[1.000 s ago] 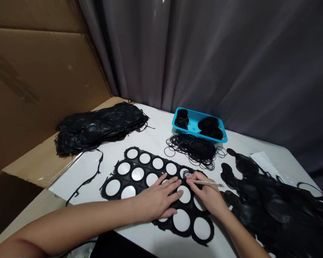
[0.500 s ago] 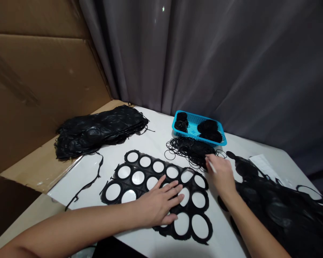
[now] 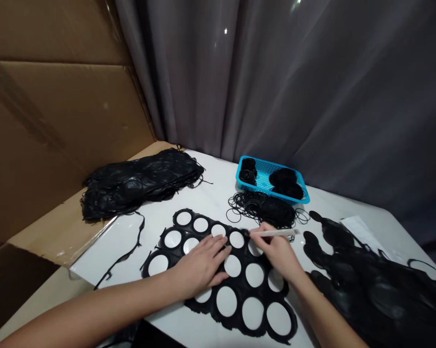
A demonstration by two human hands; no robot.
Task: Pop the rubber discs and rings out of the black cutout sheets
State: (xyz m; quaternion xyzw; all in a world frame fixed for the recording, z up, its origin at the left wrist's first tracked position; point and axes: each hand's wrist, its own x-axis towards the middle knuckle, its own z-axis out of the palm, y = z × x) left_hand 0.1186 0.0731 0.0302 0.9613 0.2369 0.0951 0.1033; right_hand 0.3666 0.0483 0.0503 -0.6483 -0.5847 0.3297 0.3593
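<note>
"What does the head camera show?"

"Two bare arms reach over a white table (image 3: 105,256). A black rubber sheet (image 3: 239,304) lies on it, right in front of the person. The sheet is full of round holes, and the white table shows through them."

"Where is the left hand (image 3: 199,263)?"

"It lies flat on the sheet with its fingers spread. It presses down and keeps the sheet still."

"And the right hand (image 3: 278,253)?"

"A moment ago it was over by the rings. Now it is back at the top edge of the sheet. Its thumb and fingers pinch a thin white stick (image 3: 274,233). The dark tip is by a hole, but I cannot tell if it touches."

"What is around them?"

"Just past the sheet sits a loose heap of thin black rings (image 3: 263,210), all loopy and tangled. Behind it is a blue plastic basket (image 3: 263,179) with tiny holes, and black bundles of rings (image 3: 283,177) sit inside. A floppy black stack (image 3: 138,181) lies on the left, and a big shiny black pile (image 3: 370,285) lies on the right."
</note>
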